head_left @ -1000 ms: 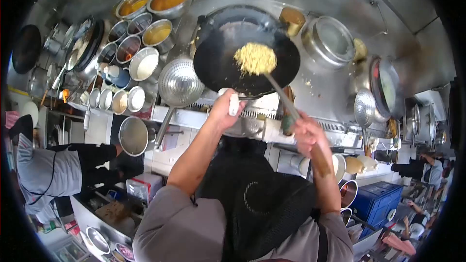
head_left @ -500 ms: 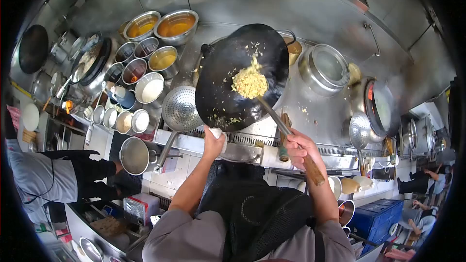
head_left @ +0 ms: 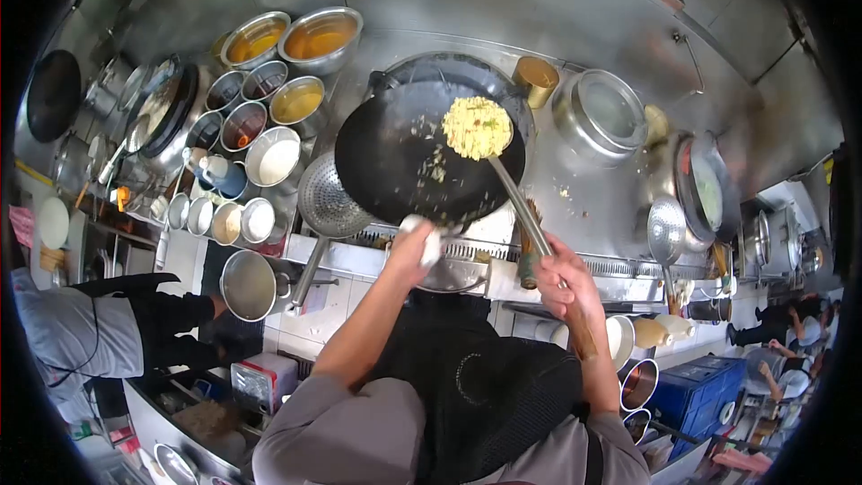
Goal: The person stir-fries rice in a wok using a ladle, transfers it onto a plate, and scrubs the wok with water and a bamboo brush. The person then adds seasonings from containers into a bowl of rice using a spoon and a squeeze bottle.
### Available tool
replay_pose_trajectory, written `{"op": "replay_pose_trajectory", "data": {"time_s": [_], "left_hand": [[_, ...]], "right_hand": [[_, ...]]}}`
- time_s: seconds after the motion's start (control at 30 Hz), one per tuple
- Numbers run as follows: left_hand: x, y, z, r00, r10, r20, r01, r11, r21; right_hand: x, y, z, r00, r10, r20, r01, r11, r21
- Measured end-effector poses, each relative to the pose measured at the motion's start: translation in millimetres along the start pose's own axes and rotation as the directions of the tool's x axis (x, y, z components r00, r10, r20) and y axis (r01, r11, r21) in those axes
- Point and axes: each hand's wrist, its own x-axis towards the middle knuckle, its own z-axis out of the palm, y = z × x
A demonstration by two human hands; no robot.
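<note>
The fried food is a pale yellow, crumbly mound with green flecks, heaped on the ladle over the right side of the wok; loose bits dot the wok's black surface. Below the wok, the right hand is closed around the ladle's handle, and the left hand clasps a white cloth at its near rim.

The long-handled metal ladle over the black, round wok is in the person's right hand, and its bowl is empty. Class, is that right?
Not quite: the ladle's bowl is heaped with yellow, crumbly food, as the head view shows. The long-handled metal ladle is indeed over the black, round wok, in the right hand.
</note>
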Motion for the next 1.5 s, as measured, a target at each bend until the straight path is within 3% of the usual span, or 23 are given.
{"op": "replay_pose_trajectory", "data": {"time_s": [0.03, 0.13, 0.17, 0.2, 0.27, 0.3, 0.33, 0.4, 0.43, 0.47, 0.53, 0.6, 0.67, 0.7, 0.73, 0.77, 0.8, 0.87, 0.93, 1.27, 1.33, 1.43, 1.5], "left_hand": [[-17, 3, 0, 1.0, 0.016, 0.023, -0.016, 1.0, 0.011], [73, -43, -65, 0.998, -0.054, 0.03, 0.056, 0.994, -0.098], [51, -16, -25, 0.995, 0.078, -0.059, -0.081, 0.995, -0.055], [24, -1, -11, 0.995, 0.082, -0.052, -0.085, 0.995, -0.06], [-22, 7, -4, 0.993, -0.101, -0.06, 0.096, 0.993, -0.068], [-29, 6, -7, 0.99, -0.13, 0.045, 0.135, 0.985, -0.112], [-11, 5, -12, 0.99, -0.139, 0.034, 0.142, 0.984, -0.104], [27, -2, -15, 0.984, -0.176, 0.028, 0.178, 0.951, -0.253], [31, -5, -6, 0.992, -0.12, -0.035, 0.099, 0.924, -0.37], [22, -13, -8, 0.969, -0.222, -0.113, 0.171, 0.923, -0.344], [-19, -6, 5, 0.974, -0.227, 0.015, 0.227, 0.965, -0.129], [-8, -11, 3, 0.964, -0.262, -0.055, 0.259, 0.964, -0.056], [24, -10, 3, 0.999, -0.033, -0.016, 0.032, 0.999, -0.03], [36, -13, -6, 0.998, 0.06, 0.032, -0.063, 0.994, 0.09], [52, -32, -22, 0.996, 0.08, 0.039, -0.083, 0.993, 0.087], [67, -60, -47, 0.947, 0.323, -0.006, -0.303, 0.895, 0.327], [71, -76, -61, 0.838, 0.546, 0.005, -0.458, 0.698, 0.55], [59, -72, -80, 0.887, 0.461, -0.011, -0.325, 0.64, 0.696], [50, -68, -90, 0.802, 0.59, 0.094, -0.422, 0.448, 0.788], [79, -45, -86, 0.789, 0.61, 0.071, -0.504, 0.578, 0.641], [96, -32, -65, 0.891, 0.448, -0.078, -0.367, 0.809, 0.459], [144, -21, -69, 0.975, 0.203, 0.088, -0.221, 0.873, 0.435], [155, -29, -59, 0.974, 0.226, -0.006, -0.2, 0.872, 0.447]], "right_hand": [[-3, -3, -8, 1.0, 0.0, 0.029, 0.0, 1.0, -0.013], [7, -10, -4, 0.999, 0.042, -0.021, -0.042, 0.999, 0.013], [13, -10, 1, 0.997, 0.067, -0.03, -0.066, 0.997, 0.037], [13, -9, 1, 0.998, 0.061, -0.031, -0.06, 0.998, 0.029], [10, -9, -3, 0.995, 0.086, -0.04, -0.086, 0.996, 0.01], [9, -11, -13, 0.993, 0.111, 0.031, -0.113, 0.99, 0.085], [14, -11, -12, 0.993, 0.117, 0.03, -0.12, 0.988, 0.099], [16, -12, -7, 0.99, 0.135, -0.04, -0.132, 0.989, 0.07], [15, -11, 4, 0.99, 0.089, -0.107, -0.093, 0.995, -0.034], [13, -10, 3, 0.993, 0.067, -0.093, -0.074, 0.994, -0.074], [8, -17, -15, 0.992, 0.121, -0.029, -0.121, 0.993, 0.015], [10, -16, -15, 0.99, 0.139, -0.037, -0.137, 0.99, 0.037], [13, -14, -12, 0.991, 0.131, -0.022, -0.13, 0.991, 0.031], [15, -10, -13, 0.99, 0.134, -0.052, -0.136, 0.99, -0.031], [18, -7, -15, 0.988, 0.133, -0.082, -0.14, 0.986, -0.096], [18, -4, -22, 0.985, 0.155, -0.07, -0.16, 0.984, -0.074], [18, -8, -20, 0.985, 0.172, -0.027, -0.174, 0.982, -0.072], [20, -7, -15, 0.98, 0.195, -0.027, -0.196, 0.979, -0.063], [22, -11, -1, 0.98, 0.201, -0.011, -0.201, 0.978, -0.052], [48, 36, -17, 0.982, 0.142, 0.123, -0.156, 0.981, 0.117], [48, 39, -15, 0.979, 0.143, 0.143, -0.161, 0.978, 0.129], [43, 34, -7, 0.986, 0.133, 0.105, -0.143, 0.985, 0.094], [44, 24, -11, 0.982, 0.127, 0.139, -0.135, 0.99, 0.043]]}}
